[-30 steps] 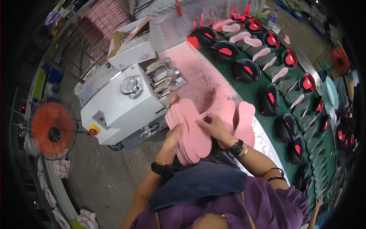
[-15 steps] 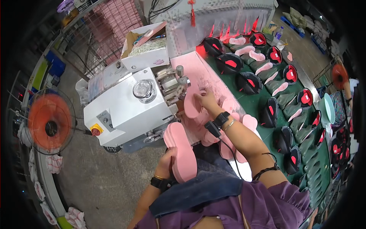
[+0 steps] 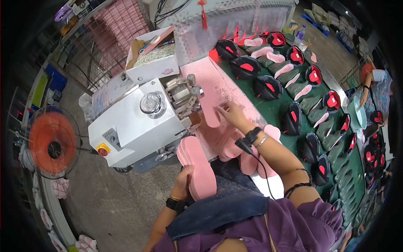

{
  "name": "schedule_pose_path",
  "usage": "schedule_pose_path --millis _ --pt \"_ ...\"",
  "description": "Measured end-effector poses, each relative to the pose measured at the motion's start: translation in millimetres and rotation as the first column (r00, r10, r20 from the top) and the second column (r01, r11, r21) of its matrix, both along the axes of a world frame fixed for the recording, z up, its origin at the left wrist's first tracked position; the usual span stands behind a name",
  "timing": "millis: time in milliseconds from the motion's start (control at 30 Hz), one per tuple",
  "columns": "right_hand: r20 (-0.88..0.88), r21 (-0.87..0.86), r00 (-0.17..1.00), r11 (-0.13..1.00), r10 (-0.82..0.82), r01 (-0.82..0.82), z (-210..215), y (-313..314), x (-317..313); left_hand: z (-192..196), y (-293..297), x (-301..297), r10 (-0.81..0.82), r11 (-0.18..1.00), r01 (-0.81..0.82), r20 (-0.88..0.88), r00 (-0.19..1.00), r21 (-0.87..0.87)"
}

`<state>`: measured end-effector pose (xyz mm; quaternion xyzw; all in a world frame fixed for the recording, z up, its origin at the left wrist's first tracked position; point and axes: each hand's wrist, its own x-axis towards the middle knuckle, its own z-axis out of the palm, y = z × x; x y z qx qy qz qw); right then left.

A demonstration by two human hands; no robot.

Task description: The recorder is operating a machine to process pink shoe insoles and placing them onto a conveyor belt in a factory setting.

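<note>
My left hand (image 3: 183, 179) is closed around the edge of a stack of pink shoe insoles (image 3: 202, 170), held upright in front of my apron. At the machine's roller head (image 3: 187, 93), a single pink insole (image 3: 210, 110) lies with its far part beside the rollers. My right hand (image 3: 232, 114) pinches the right edge of this insole between thumb and fingers. The white machine (image 3: 134, 119) with a round dial stands to the left. Pink scraps (image 3: 228, 93) are scattered on the pink work surface beyond my right hand.
More pink insoles (image 3: 248, 163) lie below my right wrist. Rows of dark shoe uppers (image 3: 268, 88) and insoles cover the green conveyor (image 3: 273, 110) on the right. An open box (image 3: 151, 63) stands behind the machine, a fan (image 3: 52, 143) at far left. Another person (image 3: 380, 88) is at far right.
The single insole has turned and slid along the roller head, and my right hand has shifted along its edge. My left hand keeps the stack in nearly the same place. The view has tilted slightly.
</note>
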<state>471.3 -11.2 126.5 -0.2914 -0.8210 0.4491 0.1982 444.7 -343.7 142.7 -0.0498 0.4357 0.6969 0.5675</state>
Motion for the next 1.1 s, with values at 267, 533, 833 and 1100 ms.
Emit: schedule_pose_path --millis 267,533,833,1100 --pt "-0.016 -0.312 0.975 0.928 -0.220 0.205 -35.1 25.8 -102.4 18.6 -10.9 7.1 0.078 0.997 -0.079 -0.107 0.991 -0.009" --pt "-0.278 -0.567 0.770 0.745 -0.574 0.350 8.4 76.2 57.0 12.6 6.6 4.2 -0.014 0.998 -0.018 -0.484 0.875 -0.063" --pt "-0.084 0.138 0.106 0.093 -0.991 0.986 -21.7 112.4 504.3 21.0 41.0 37.2 -0.058 0.993 0.048 -0.094 0.994 -0.106" --pt "0.030 0.431 -0.037 -0.020 -0.999 0.902 -38.2 111.7 629.6 12.2 31.2 40.6 -0.130 0.991 0.129 -0.122 0.984 -0.020"
